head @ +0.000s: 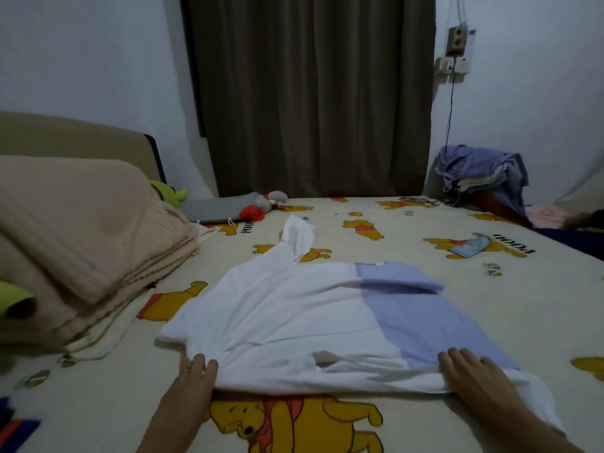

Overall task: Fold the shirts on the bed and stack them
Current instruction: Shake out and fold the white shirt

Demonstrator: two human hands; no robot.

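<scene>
L hand point(192, 376) nearest cam, fingers flat at white corner of shirt point(313, 322). R hand point(470, 371) flat on blue part, near hem. Hands wide apart, gripping nothing. Shirt on bed point(425, 243), just ahead of both, long axis L-R, equally near.

You are facing open bed point(408, 223) sheet lying beyond and right of the shirt point(294, 318), while the folded beige blanket point(88, 240) is crowding the left side and a small blue packet point(470, 246) is sitting far right.
</scene>
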